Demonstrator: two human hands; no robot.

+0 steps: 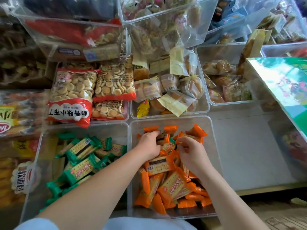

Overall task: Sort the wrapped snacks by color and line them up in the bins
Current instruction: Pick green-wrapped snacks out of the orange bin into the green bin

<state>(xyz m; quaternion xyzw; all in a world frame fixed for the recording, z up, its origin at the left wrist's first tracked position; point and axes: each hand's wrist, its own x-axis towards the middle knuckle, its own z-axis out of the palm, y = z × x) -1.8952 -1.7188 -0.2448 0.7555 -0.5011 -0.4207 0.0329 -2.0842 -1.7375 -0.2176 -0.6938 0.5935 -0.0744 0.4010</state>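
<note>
Orange-wrapped cracker packets (167, 183) lie heaped in a clear plastic bin (214, 146) at the lower centre of the frame, some flat, some on edge, not in rows. Beside it at lower left, a second clear bin (41, 146) holds green-wrapped cracker packets (79, 171) of the same shape, also in a loose pile.

Both bare forearms reach into the orange bin. The left hand (148, 143) is over the far part of the heap, its grip clamped on a dark-banded orange packet (163, 136), with the fingers curled round its edge. The right hand (191, 151) is just beside it, thumb and fingers pinched together on the crimped end of a single orange packet (192, 138), which it holds a little above the pile.

Behind the green bin, red-and-clear bags of small round biscuits (73, 95) overlap one another. Behind the orange bin, another clear tub (203, 90) holds buns in see-through wrappers, with a small yellow packet (142, 107) at its near left corner. More clear tubs of snacks fill the top of the frame. A grey tabletop (240, 146) shows at the right, and a green printed box (282, 80) tilts in from the right edge.
</note>
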